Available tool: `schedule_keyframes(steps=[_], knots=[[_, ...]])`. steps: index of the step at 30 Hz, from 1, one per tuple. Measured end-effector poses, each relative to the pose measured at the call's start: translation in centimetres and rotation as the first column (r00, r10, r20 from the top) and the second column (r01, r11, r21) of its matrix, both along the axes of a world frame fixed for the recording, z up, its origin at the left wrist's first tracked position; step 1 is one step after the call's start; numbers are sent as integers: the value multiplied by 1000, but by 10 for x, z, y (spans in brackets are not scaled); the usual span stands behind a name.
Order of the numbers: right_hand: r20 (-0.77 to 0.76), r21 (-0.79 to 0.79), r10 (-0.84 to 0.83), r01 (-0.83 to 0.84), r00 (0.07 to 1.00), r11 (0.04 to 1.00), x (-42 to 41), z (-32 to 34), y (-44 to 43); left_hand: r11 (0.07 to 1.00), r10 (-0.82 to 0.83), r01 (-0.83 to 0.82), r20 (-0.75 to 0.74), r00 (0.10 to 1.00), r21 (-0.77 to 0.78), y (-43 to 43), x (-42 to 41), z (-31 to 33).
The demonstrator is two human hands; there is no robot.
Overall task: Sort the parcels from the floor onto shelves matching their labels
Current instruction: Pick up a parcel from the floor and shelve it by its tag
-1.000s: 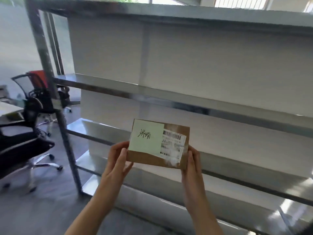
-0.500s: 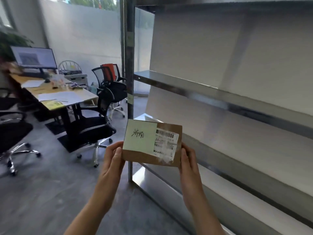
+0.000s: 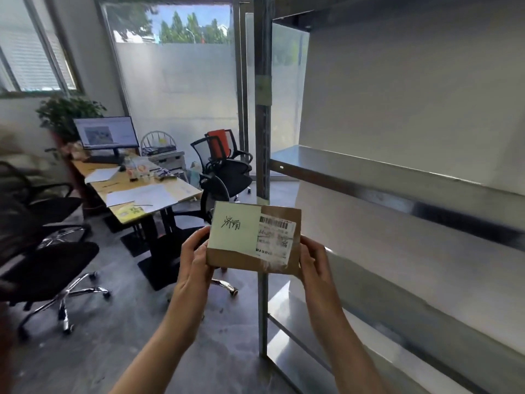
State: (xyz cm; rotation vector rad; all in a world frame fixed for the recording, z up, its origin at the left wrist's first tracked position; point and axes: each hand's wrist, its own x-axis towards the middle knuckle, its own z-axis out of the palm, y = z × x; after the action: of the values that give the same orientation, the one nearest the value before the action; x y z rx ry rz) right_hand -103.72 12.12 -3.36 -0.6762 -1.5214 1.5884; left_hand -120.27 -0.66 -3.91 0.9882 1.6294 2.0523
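I hold a small brown cardboard parcel (image 3: 250,260) upright in front of me, at about waist height. A pale green note with black handwriting and a white barcode label cover its face. My left hand (image 3: 194,263) grips its left edge and my right hand (image 3: 314,263) grips its right edge. The metal shelf rack fills the right side, with its grey upright post (image 3: 262,155) just behind the parcel. A bare steel shelf (image 3: 369,177) runs at chest height, and lower shelves (image 3: 318,328) lie below. Yellowish tags are taped on the post.
To the left stands a wooden desk (image 3: 181,193) with papers and a monitor (image 3: 106,135). Black office chairs (image 3: 48,268) are on the left, and others, one with an orange back (image 3: 224,160), are behind the desk. Grey floor (image 3: 119,336) lies in front of the rack.
My view has swung to the left, from the shelf front to the rack's left end and the office. The parcel stays held in both hands at the same height.
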Motion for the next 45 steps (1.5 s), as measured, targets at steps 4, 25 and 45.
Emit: schedule_keyframes(steps=[4,25,45], knots=[[21,-23,-26,27,999,999,-43,-5,29,999,-45,45,33,998,-12,35,-44,-13],[155,-213,-387,413,909,885,-248,-120,155,849,-453,498,241,858,-177,236,-293,-121],[408,-281,-510,635,758,719,-266,-169,154,692,-558,656,352,752,-303,259,-315,-192]])
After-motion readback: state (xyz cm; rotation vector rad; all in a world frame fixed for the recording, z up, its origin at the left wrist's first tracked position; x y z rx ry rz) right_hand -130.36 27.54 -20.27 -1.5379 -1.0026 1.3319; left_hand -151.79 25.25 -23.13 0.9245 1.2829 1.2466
